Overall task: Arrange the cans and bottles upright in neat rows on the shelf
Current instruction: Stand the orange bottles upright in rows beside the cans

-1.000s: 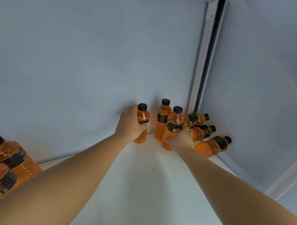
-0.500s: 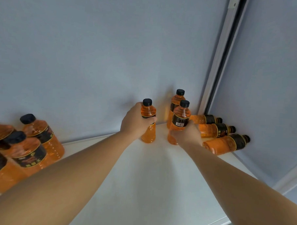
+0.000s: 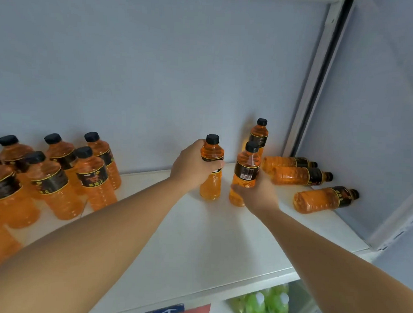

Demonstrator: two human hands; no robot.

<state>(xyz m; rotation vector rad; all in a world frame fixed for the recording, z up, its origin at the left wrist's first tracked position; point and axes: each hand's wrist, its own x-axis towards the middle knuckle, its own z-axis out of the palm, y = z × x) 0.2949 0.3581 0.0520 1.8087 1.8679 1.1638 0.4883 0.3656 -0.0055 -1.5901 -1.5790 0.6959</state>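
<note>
My left hand (image 3: 191,166) grips an upright orange bottle (image 3: 211,182) with a black cap on the white shelf (image 3: 197,246). My right hand (image 3: 258,194) holds a second upright orange bottle (image 3: 246,166) just to its right, around the lower body. Behind them a third bottle (image 3: 259,135) stands against the back wall. Three orange bottles lie on their sides at the right: one (image 3: 287,161) near the corner, one (image 3: 299,176) in front of it, one (image 3: 324,199) nearest the side wall. A group of upright orange bottles (image 3: 58,171) stands at the left.
The grey back wall (image 3: 157,71) and the right side panel (image 3: 380,116) close in the shelf. Below the shelf's front edge, green bottles (image 3: 265,305) sit on a lower level. A blue and red label strip (image 3: 170,312) runs along the front edge.
The view has swung left and down, bringing the left group of bottles and the lower shelf into view. Both hands keep hold of their bottles, which sit a little further from the back wall.
</note>
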